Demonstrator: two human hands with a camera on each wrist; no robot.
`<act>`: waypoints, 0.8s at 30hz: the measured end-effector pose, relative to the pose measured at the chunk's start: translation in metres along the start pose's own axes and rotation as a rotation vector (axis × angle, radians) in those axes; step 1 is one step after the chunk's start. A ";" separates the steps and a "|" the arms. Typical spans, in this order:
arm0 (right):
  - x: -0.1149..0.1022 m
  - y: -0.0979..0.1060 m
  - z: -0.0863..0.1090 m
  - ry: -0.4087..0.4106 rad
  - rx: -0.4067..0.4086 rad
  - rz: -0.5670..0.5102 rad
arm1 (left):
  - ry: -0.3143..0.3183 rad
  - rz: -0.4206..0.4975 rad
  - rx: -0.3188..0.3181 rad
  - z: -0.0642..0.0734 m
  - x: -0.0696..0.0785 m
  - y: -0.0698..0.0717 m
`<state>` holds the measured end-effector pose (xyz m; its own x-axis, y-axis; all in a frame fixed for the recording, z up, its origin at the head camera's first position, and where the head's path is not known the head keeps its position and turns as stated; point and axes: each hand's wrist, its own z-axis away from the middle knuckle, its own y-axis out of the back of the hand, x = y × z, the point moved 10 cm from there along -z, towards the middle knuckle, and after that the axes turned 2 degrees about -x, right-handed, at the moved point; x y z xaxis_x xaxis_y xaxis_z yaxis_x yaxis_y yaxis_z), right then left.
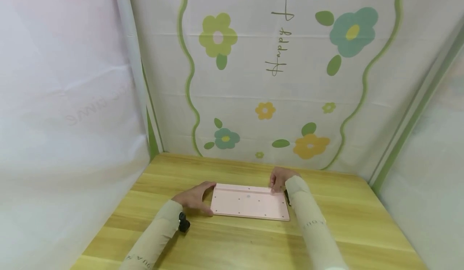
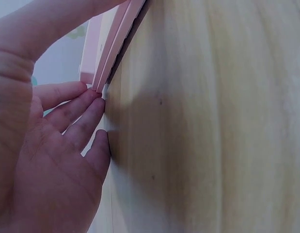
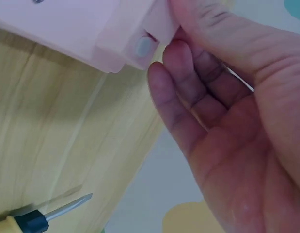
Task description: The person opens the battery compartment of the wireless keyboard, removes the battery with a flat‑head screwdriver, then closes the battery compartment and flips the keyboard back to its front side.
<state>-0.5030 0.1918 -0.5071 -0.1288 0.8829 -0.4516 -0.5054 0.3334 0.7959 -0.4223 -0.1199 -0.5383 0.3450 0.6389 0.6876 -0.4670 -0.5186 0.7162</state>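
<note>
A pink keyboard (image 1: 250, 205) lies with its underside up, small screws dotted over it and a raised bar along its far edge. My left hand (image 1: 195, 197) spans its left end, thumb at the near corner and fingers at the far one. In the left wrist view, those fingertips touch the end of the pink keyboard (image 2: 107, 53). At the far right corner, my right hand (image 1: 280, 178) pinches the raised bar. The right wrist view shows a pale round button (image 3: 143, 46) on the bar's end, beside the fingertips. Whether the keyboard is lifted, I cannot tell.
A screwdriver (image 3: 43, 218) with a yellow handle and a metal shaft lies on the wooden table (image 1: 232, 246) in the right wrist view. Behind the table hangs a flowered white curtain (image 1: 246, 80), with further white sheets at both sides.
</note>
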 end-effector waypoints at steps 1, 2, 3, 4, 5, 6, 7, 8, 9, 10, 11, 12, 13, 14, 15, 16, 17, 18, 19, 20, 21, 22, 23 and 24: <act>0.000 0.000 0.001 0.013 0.001 -0.005 | 0.002 0.002 0.000 0.000 0.000 0.000; 0.000 0.000 0.002 0.027 0.003 -0.017 | 0.005 0.002 -0.001 0.000 0.000 0.000; -0.001 0.001 0.003 0.046 0.005 -0.023 | 0.008 0.002 -0.002 0.000 0.000 0.000; -0.002 0.001 0.005 0.071 0.009 -0.026 | 0.011 -0.001 -0.001 0.000 0.000 0.000; -0.003 0.002 0.006 0.099 0.017 -0.028 | 0.013 -0.005 0.000 0.000 0.000 0.000; -0.005 0.002 0.008 0.134 0.025 -0.029 | 0.016 -0.007 0.000 0.000 -0.001 0.000; -0.007 0.003 0.010 0.164 0.031 -0.032 | 0.018 -0.008 0.000 0.000 -0.001 0.000; -0.008 0.003 0.013 0.188 0.038 -0.036 | 0.019 -0.009 0.000 0.000 -0.001 0.001; -0.009 0.003 0.015 0.209 0.046 -0.039 | 0.019 -0.009 0.000 0.000 -0.001 0.001; -0.010 0.004 0.018 0.228 0.051 -0.038 | 0.019 -0.008 0.002 0.000 -0.002 0.001; -0.011 0.003 0.020 0.247 0.057 -0.038 | 0.018 -0.008 0.002 0.000 -0.002 0.001; -0.012 0.003 0.023 0.267 0.062 -0.030 | 0.016 -0.008 0.002 0.000 -0.002 0.001; -0.014 0.002 0.025 0.289 0.071 -0.017 | 0.014 -0.010 0.002 0.000 -0.002 0.001; -0.015 0.002 0.027 0.309 0.080 0.001 | 0.013 -0.012 0.002 0.000 -0.003 0.001; -0.017 0.002 0.030 0.330 0.091 0.018 | 0.012 -0.013 0.002 0.000 -0.003 0.001; -0.018 0.001 0.032 0.354 0.104 0.042 | 0.011 -0.015 0.002 -0.001 -0.003 0.001; -0.019 0.001 0.034 0.375 0.116 0.052 | 0.011 -0.018 0.001 -0.001 -0.004 0.001; -0.020 0.001 0.036 0.391 0.127 0.064 | 0.010 -0.019 0.002 -0.001 -0.004 0.001; -0.021 0.002 0.037 0.405 0.135 0.067 | 0.010 -0.017 0.002 -0.001 -0.004 0.001; -0.021 0.002 0.038 0.410 0.141 0.064 | 0.009 -0.014 0.002 -0.001 -0.004 0.000; -0.021 0.003 0.039 0.418 0.149 0.066 | 0.009 -0.011 0.002 -0.001 -0.005 0.000; -0.020 0.004 0.039 0.419 0.155 0.067 | 0.008 -0.011 0.001 -0.001 -0.005 0.000; -0.020 0.005 0.040 0.421 0.159 0.064 | 0.006 -0.009 0.001 -0.001 -0.004 0.000; -0.019 0.006 0.040 0.421 0.167 0.065 | 0.004 -0.007 0.000 0.000 -0.004 -0.001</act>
<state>-0.4698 0.1903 -0.4774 -0.5087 0.7040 -0.4957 -0.3449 0.3609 0.8665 -0.4237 -0.1220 -0.5414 0.3447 0.6451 0.6820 -0.4642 -0.5143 0.7211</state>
